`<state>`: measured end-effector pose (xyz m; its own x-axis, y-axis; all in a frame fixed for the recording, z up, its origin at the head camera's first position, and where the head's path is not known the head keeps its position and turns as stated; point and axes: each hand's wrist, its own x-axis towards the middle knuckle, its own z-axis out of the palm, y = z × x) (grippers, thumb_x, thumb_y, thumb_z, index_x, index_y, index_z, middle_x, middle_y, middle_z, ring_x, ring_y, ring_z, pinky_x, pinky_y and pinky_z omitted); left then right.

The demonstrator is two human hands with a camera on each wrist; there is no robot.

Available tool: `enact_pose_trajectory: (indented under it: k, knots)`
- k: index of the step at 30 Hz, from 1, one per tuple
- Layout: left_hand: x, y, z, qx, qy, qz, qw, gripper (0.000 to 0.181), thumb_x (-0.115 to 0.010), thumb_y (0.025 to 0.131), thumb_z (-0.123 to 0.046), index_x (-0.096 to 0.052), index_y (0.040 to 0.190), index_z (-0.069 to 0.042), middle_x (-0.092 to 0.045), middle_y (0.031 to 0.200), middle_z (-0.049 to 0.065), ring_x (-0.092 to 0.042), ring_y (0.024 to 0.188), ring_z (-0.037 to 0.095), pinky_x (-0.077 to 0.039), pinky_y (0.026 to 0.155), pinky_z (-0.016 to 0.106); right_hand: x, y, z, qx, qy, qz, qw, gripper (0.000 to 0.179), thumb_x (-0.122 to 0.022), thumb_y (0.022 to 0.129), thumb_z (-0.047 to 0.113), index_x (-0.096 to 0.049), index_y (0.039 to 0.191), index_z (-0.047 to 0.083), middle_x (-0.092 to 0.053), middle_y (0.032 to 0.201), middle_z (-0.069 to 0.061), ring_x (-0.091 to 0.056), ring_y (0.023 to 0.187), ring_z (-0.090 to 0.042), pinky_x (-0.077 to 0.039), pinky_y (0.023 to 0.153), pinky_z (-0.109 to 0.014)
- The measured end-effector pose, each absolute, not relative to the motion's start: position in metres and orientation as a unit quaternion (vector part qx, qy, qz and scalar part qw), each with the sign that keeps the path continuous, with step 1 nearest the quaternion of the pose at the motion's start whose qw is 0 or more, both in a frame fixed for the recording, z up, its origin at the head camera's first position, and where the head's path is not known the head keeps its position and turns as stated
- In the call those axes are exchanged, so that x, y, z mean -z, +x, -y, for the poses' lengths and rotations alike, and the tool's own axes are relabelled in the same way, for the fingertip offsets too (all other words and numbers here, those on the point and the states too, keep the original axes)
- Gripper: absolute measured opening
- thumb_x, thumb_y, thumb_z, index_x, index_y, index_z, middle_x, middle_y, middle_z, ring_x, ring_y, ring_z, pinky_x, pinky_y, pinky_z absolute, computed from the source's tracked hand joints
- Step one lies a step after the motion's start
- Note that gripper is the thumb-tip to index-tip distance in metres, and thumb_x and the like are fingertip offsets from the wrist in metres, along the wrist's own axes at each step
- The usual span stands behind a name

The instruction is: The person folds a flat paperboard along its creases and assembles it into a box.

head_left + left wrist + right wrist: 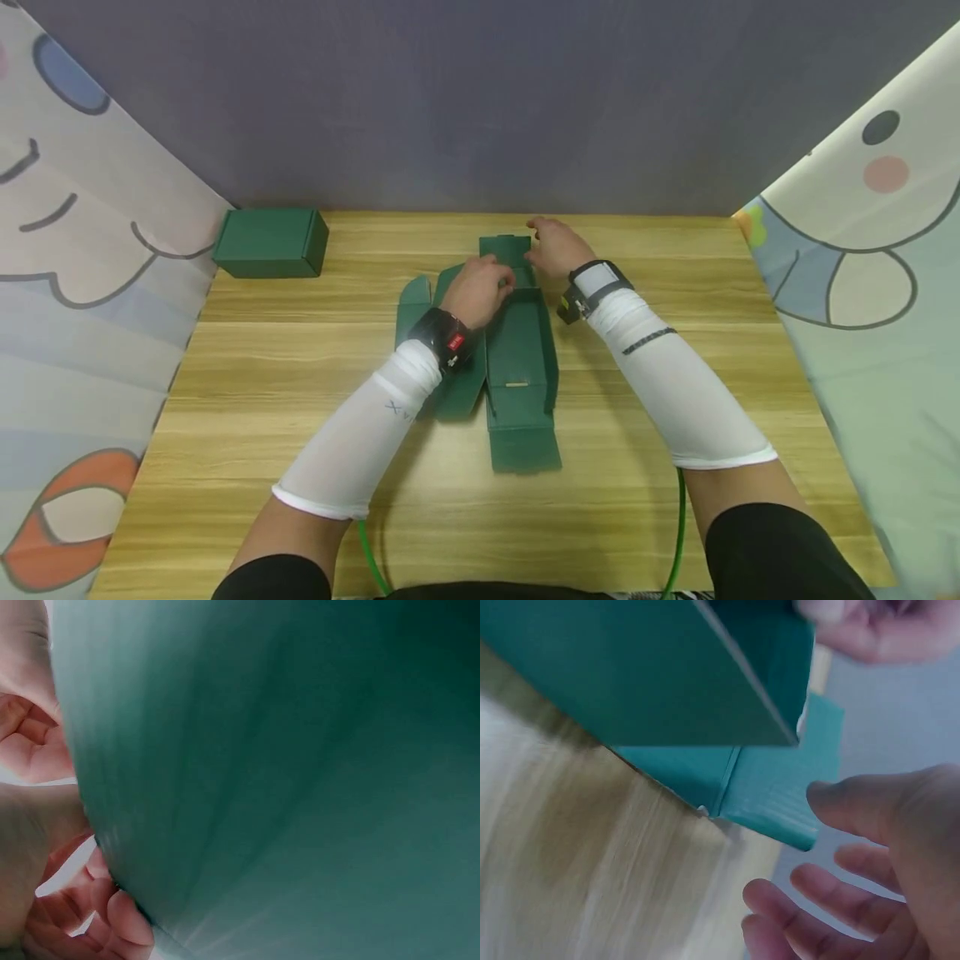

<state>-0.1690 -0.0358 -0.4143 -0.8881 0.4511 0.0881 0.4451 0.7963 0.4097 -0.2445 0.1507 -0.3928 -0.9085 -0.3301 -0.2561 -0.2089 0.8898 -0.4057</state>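
Note:
An unfolded green cardboard box (519, 346) lies on the table between the hands, one long side panel raised and the wide lid panel spread to the left. At its far end, the left hand (477, 293) has its fingers curled and pinches the cardboard; in the right wrist view that left hand (889, 630) is at the raised panel's upper corner. The right hand (561, 248) is just right of the far end flap (506, 247), fingers loosely spread and holding nothing. In the right wrist view its thumb overlaps the flap's edge. Green cardboard fills most of the left wrist view.
A closed green box (272, 243) sits at the table's back left corner. The wooden table (637, 500) meets a grey panel (480, 108) behind, with cartoon-printed sheets (862, 275) at both sides. Green cables (678, 533) run from beneath both arms.

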Motion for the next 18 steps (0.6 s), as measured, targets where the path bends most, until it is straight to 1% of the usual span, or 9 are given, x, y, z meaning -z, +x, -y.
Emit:
enact_pose_trajectory:
  k: [2, 4, 7, 10, 12, 13, 16, 18]
  knots:
    - [0.414, -0.169, 0.036, -0.215, 0.236, -0.948, 0.008, 0.013, -0.072, 0.099, -0.019, -0.079, 0.11, -0.014, -0.067, 0.104, 0.008, -0.064, 0.102, 0.029, -0.055, 0.091, 0.038, 0.397, -0.252, -0.149, 0.186, -0.139, -0.956, 0.179, 0.062, -0.061, 0.103, 0.02, -0.037, 0.157, 0.0, -0.055, 0.148, -0.024, -0.056, 0.135, -0.038, -0.05, 0.11, -0.051]
    - [0.414, -0.169, 0.036, -0.217, 0.235, -0.947, 0.008, 0.014, -0.072, 0.099, -0.019, -0.079, 0.11, -0.014, -0.066, 0.104, 0.008, -0.063, 0.102, 0.028, -0.055, 0.091, 0.038, 0.399, -0.257, -0.148, 0.188, -0.136, -0.955, 0.187, 0.056, -0.062, 0.102, 0.019, -0.043, 0.152, 0.0, -0.06, 0.141, -0.023, -0.059, 0.128, -0.036, -0.051, 0.107, -0.049]
    - [0.414, -0.168, 0.035, -0.219, 0.237, -0.947, 0.007, 0.014, -0.072, 0.099, -0.019, -0.079, 0.11, -0.014, -0.066, 0.103, 0.007, -0.063, 0.102, 0.028, -0.054, 0.092, 0.038, 0.399, -0.259, -0.148, 0.193, -0.136, -0.952, 0.196, 0.043, -0.062, 0.103, 0.02, -0.05, 0.139, 0.0, -0.063, 0.126, -0.02, -0.061, 0.111, -0.032, -0.052, 0.097, -0.046]
    - [0.415, -0.169, 0.035, -0.218, 0.237, -0.947, 0.005, 0.013, -0.072, 0.099, -0.019, -0.079, 0.11, -0.015, -0.066, 0.103, 0.007, -0.063, 0.101, 0.028, -0.054, 0.091, 0.038, 0.394, -0.256, -0.152, 0.204, -0.141, -0.946, 0.208, 0.041, -0.062, 0.103, 0.027, -0.049, 0.134, 0.004, -0.063, 0.117, -0.018, -0.06, 0.1, -0.03, -0.051, 0.087, -0.042]
    - [0.415, -0.169, 0.036, -0.218, 0.236, -0.947, 0.005, 0.013, -0.072, 0.099, -0.019, -0.078, 0.109, -0.015, -0.065, 0.103, 0.007, -0.063, 0.101, 0.028, -0.054, 0.09, 0.037, 0.387, -0.253, -0.157, 0.222, -0.147, -0.937, 0.226, 0.046, -0.064, 0.102, 0.03, -0.047, 0.138, 0.006, -0.062, 0.12, -0.018, -0.06, 0.102, -0.03, -0.051, 0.086, -0.041]
    - [0.415, -0.169, 0.036, -0.219, 0.234, -0.947, 0.006, 0.013, -0.072, 0.099, -0.02, -0.078, 0.109, -0.016, -0.065, 0.103, 0.007, -0.063, 0.101, 0.028, -0.054, 0.089, 0.037, 0.384, -0.25, -0.159, 0.237, -0.151, -0.93, 0.237, 0.05, -0.065, 0.101, 0.031, -0.046, 0.14, 0.006, -0.061, 0.125, -0.018, -0.061, 0.106, -0.03, -0.052, 0.087, -0.042]
    - [0.415, -0.169, 0.036, -0.222, 0.228, -0.948, 0.009, 0.013, -0.071, 0.1, -0.02, -0.078, 0.11, -0.016, -0.065, 0.103, 0.006, -0.062, 0.101, 0.027, -0.055, 0.086, 0.037, 0.375, -0.242, -0.165, 0.273, -0.165, -0.91, 0.265, 0.063, -0.073, 0.097, 0.028, -0.042, 0.147, 0.006, -0.054, 0.141, -0.019, -0.056, 0.125, -0.033, -0.053, 0.096, -0.046]
    - [0.415, -0.169, 0.036, -0.224, 0.226, -0.948, 0.01, 0.013, -0.07, 0.101, -0.02, -0.078, 0.11, -0.015, -0.064, 0.103, 0.006, -0.062, 0.1, 0.027, -0.055, 0.084, 0.036, 0.373, -0.236, -0.168, 0.288, -0.176, -0.899, 0.278, 0.07, -0.077, 0.095, 0.025, -0.04, 0.15, 0.005, -0.049, 0.148, -0.02, -0.055, 0.131, -0.036, -0.053, 0.101, -0.05]
